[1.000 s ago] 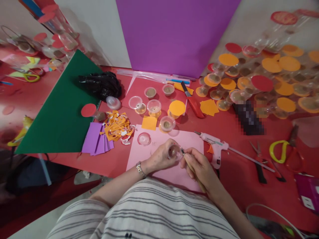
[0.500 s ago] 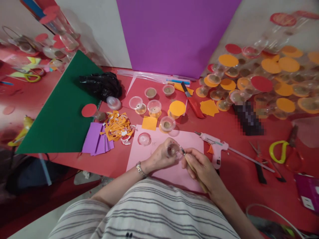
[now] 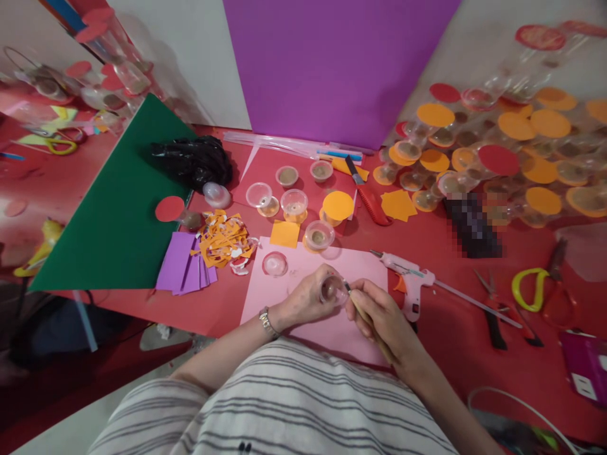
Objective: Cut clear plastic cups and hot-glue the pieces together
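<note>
My left hand (image 3: 307,296) is closed around a small clear plastic cup (image 3: 331,289), tipped so its mouth faces up and toward me. In my right hand (image 3: 379,311) is a slim wooden-handled tool (image 3: 365,312), its thin dark tip at the cup's right rim. Whether the tip is a blade or something else is too small to tell. Both hands are over a pink sheet (image 3: 265,303). A clear lid (image 3: 274,264) with a reddish rim lies on that sheet, left of the cup. Just beyond stands another clear cup (image 3: 319,236) with brown grains inside.
A pink glue gun (image 3: 408,278) lies right of the sheet, near pliers (image 3: 493,309) and yellow-handled scissors (image 3: 531,287). A red cutter (image 3: 372,201) is farther back. Orange paper scraps (image 3: 222,243) and purple cards (image 3: 183,265) lie left. Clear cup pieces with orange discs (image 3: 435,115) crowd the back right.
The cup has shifted very slightly to the right in my left hand. The tool and my right hand are almost where they were.
</note>
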A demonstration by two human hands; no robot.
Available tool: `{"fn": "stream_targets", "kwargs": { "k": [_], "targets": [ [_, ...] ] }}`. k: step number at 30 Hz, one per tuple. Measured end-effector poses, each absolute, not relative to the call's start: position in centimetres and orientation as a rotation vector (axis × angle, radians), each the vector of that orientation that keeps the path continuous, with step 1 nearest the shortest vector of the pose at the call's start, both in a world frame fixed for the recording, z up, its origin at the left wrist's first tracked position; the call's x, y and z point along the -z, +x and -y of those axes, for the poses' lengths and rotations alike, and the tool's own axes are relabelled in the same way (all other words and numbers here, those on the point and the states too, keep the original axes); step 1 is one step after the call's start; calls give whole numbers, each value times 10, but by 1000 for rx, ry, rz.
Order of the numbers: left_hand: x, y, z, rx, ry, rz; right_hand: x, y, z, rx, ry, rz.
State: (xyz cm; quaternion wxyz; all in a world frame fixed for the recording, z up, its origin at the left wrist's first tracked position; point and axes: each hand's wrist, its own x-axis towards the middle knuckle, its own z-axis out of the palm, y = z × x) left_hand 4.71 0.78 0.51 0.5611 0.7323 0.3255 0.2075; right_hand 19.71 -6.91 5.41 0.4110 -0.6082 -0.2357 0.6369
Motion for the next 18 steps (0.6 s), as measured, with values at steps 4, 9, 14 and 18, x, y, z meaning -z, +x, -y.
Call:
{"fn": "stream_targets", "kwargs": {
  "k": [4, 9, 14, 18],
  "targets": [
    [-5, 48, -8, -497, 1677, -797, -56, 196, 67, -1592, -1537, 570],
    [-7, 49, -9, -557, 1621, -812, -49, 199, 69, -1621, -1502, 548],
    [-9, 48, -7, -524, 1643, -805, -35, 203, 71, -1416, -1576, 817],
    [-6, 48, -4, -509, 1663, -782, -32, 205, 66, -1042, -1794, 1093]
  ]
}}
